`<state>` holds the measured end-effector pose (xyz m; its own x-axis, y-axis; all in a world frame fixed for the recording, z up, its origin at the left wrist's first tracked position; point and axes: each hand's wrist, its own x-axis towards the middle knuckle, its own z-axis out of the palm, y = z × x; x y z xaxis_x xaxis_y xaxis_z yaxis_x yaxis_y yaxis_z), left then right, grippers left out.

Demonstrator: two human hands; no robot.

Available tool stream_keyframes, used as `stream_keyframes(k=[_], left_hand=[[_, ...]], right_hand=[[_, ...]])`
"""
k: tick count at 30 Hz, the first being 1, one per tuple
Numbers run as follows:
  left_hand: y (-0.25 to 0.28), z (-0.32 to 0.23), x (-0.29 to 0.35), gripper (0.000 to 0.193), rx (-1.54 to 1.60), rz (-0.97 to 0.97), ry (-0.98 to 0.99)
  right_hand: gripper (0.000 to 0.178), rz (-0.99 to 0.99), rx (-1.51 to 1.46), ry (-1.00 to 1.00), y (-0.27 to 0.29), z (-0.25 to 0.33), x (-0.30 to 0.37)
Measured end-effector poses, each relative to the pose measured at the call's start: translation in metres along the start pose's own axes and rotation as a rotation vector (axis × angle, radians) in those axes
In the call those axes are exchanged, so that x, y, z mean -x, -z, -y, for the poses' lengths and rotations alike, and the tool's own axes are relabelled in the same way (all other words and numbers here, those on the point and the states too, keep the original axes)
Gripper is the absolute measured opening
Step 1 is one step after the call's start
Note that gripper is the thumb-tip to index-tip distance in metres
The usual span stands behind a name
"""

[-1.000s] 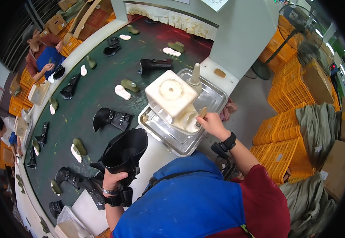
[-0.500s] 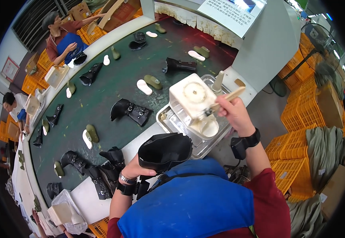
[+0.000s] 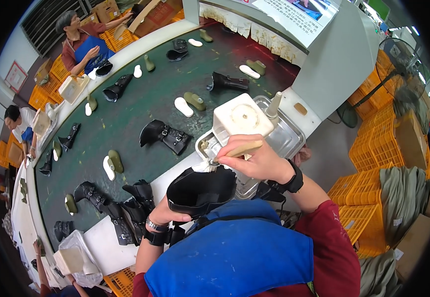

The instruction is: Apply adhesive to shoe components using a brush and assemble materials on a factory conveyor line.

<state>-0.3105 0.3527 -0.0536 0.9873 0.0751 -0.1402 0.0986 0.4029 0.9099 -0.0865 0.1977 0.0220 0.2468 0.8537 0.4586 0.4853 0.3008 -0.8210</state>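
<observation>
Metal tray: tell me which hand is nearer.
Right. The right hand, gripping a wooden-handled brush, overlaps the near side of the metal tray in view; the left hand, holding a black boot, is farther off, lower left.

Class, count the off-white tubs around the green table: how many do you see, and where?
4: a front tub on the metal tray beyond the right hand, an upper-left tub, a far-left tub, and a lower-left tub. Others may be hidden.

Maroon sleeves (image 3: 329, 232), blue apron (image 3: 234, 257), black wrist straps (image 3: 295, 181)
</observation>
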Motion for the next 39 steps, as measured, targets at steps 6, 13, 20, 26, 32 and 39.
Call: stream_keyframes(k=[6,13,20,26,32,39], left_hand=[[0.005,0.001,0.011,0.097,-0.083,-0.104,-0.049],[-0.019,0.001,0.007,0.102,-0.299,-0.23,-0.278],[-0.022,0.009,0.004,0.09,-0.801,-0.438,-0.458],[-0.005,0.027,0.002,0.084,-1.064,-0.544,-0.588],[-0.009,0.017,-0.002,0.072,-1.3,-0.594,-0.671],[-0.007,0.019,0.003,0.075,-1.326,-0.545,-0.759]], right_hand=[[0.007,-0.107,0.093,-0.043,-0.013,0.004,0.004],[0.009,-0.174,0.264,-0.016,-0.029,-0.002,-0.001],[0.01,-0.208,0.288,-0.078,-0.039,-0.004,-0.005],[0.009,-0.105,0.314,-0.064,-0.04,-0.012,-0.007],[0.017,-0.24,0.076,-0.329,-0.042,-0.017,-0.006],[0.018,-0.234,0.043,-0.325,-0.052,-0.036,-0.002]])
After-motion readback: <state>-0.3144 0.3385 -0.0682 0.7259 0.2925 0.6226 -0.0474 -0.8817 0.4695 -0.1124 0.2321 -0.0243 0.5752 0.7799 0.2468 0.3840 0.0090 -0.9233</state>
